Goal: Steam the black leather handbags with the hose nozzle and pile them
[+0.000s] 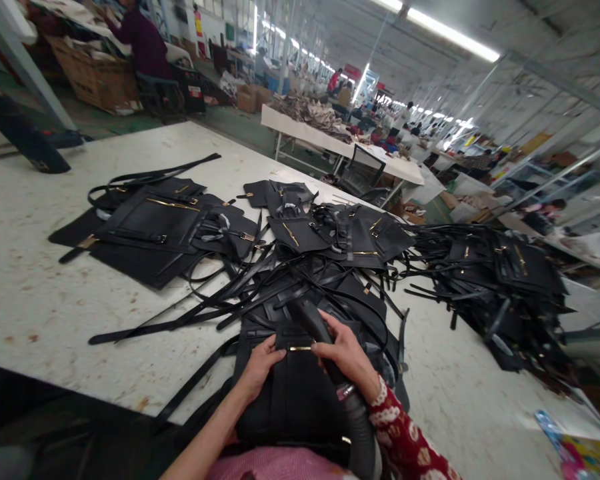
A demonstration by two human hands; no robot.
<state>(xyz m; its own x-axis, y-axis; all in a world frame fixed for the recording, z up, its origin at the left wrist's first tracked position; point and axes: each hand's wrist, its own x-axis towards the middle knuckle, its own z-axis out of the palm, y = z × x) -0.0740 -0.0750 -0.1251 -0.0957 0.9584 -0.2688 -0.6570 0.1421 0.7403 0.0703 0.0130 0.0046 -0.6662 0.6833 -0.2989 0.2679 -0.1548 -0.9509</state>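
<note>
A black leather-like bag (pixel 290 400) lies at the table's near edge, partly against my body, with a short gold zip (pixel 300 348) across its panel. My left hand (pixel 260 368) grips the bag just left of the zip, thumb and fingers drawn together on the material. In my right hand (pixel 344 350) is a black hand-held tool (pixel 314 323) with a ribbed hose (pixel 357 427) running down towards me. The tool's front end points away over the bag's upper part; its exact kind is unclear. Long black straps (pixel 195 313) lie tangled beyond my hands.
More black bags (pixel 155 227) with gold zips and buckles lie on the white table (pixel 40 280) to the left and ahead. A heaped pile of black bags (pixel 505 287) stands at the right. Farther off are a chair (pixel 363 170), another table (pixel 300 130) and seated people.
</note>
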